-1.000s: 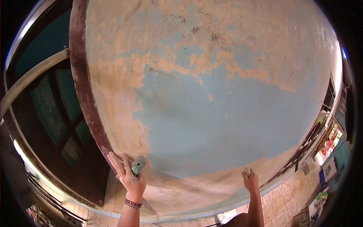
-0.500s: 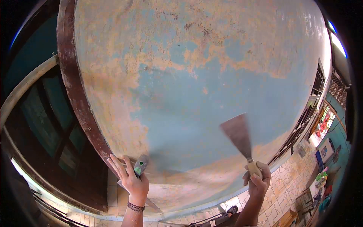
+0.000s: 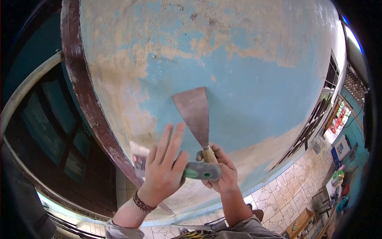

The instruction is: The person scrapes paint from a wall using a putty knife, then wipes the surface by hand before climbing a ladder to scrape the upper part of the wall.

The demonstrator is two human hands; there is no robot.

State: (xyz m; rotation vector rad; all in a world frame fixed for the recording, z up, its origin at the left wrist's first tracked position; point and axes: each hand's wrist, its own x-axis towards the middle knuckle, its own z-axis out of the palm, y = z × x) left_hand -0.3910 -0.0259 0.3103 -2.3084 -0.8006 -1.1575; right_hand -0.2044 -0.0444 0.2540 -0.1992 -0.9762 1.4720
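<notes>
My left hand (image 3: 165,169) holds a grey-and-green-handled tool (image 3: 202,171) between thumb and palm, its fingers stretched upward. The metal blade (image 3: 139,162) of that tool shows to the left of the hand, partly hidden and blurred. My right hand (image 3: 223,171) grips the wooden handle of a wide putty knife (image 3: 195,113), whose blade points up in front of the wall (image 3: 254,103). The end of the grey-and-green handle overlaps my right hand; whether they touch I cannot tell. Blue and beige patches cover the wall.
A dark brown frame (image 3: 89,103) borders the wall at the left, beside a dark door (image 3: 51,127). Pale irregular tiles (image 3: 278,195) cover the floor. At the lower right stand a cardboard box (image 3: 300,223) and cluttered items. A window grille (image 3: 332,71) is at the right.
My right hand and the putty knife have moved left and upward. My left hand has moved right, close to the right hand, and its tool's handle has swung to point right.
</notes>
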